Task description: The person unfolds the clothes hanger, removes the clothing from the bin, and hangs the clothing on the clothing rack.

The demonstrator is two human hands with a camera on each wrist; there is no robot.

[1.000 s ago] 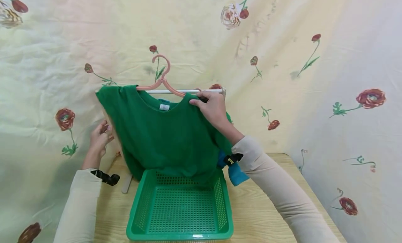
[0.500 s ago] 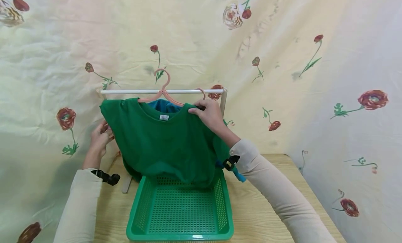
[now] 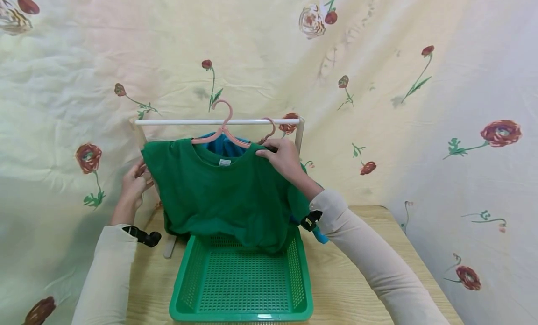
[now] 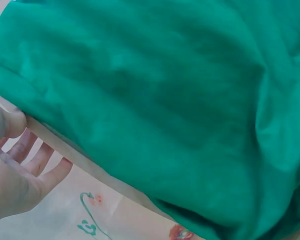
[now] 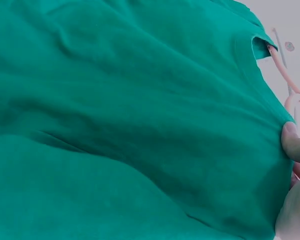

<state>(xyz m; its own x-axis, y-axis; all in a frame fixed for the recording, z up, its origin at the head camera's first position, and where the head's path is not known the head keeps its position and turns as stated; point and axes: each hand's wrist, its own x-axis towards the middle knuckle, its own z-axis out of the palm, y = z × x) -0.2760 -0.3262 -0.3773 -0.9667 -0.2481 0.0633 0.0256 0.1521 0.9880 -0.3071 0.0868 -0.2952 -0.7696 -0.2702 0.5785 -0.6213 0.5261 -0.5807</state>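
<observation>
A green T-shirt (image 3: 222,194) with a white label at the neck hangs on a pink hanger (image 3: 222,129), whose hook overlaps the rack's white bar in the head view. My right hand (image 3: 286,159) pinches the shirt's shoulder beside the neckline, thumb in front, as the right wrist view also shows on the green cloth (image 5: 165,120). My left hand (image 3: 133,185) is at the clothes rack's left post, beside the shirt's sleeve. In the left wrist view its thumb and fingers (image 4: 55,175) meet the edge of the pale post (image 4: 105,177).
The white rack bar (image 3: 176,123) runs across behind the shirt. Blue cloth (image 3: 227,145) shows behind the neckline, and a second pink hanger hook (image 3: 271,124) is at the bar's right. A green plastic basket (image 3: 239,316) stands in front on the wooden table (image 3: 353,278).
The shirt and its hanger have come down, then shifted slightly right, the hook now at the bar's height. The right hand moved down with them; the left hand stayed at the post.
</observation>
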